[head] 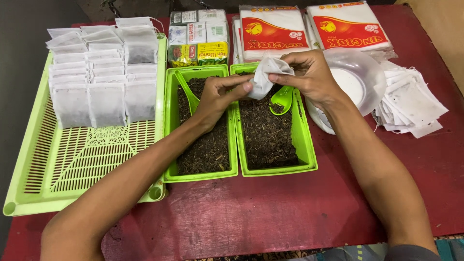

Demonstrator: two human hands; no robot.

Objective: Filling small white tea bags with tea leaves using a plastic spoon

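My left hand and right hand both pinch small white paper filter bag, held over seam between two green plastic trays of dark loose tea, near tabletop's far-centre. Green plastic scoop rests in right tray, some tea in bowl. Judged step: opening bag mouth for filling. Next move calls for mouth spread wide, one hand freed for scoop. Filled white bags lie in rows on pale green slotted tray, left edge; empty bags stacked at right edge.
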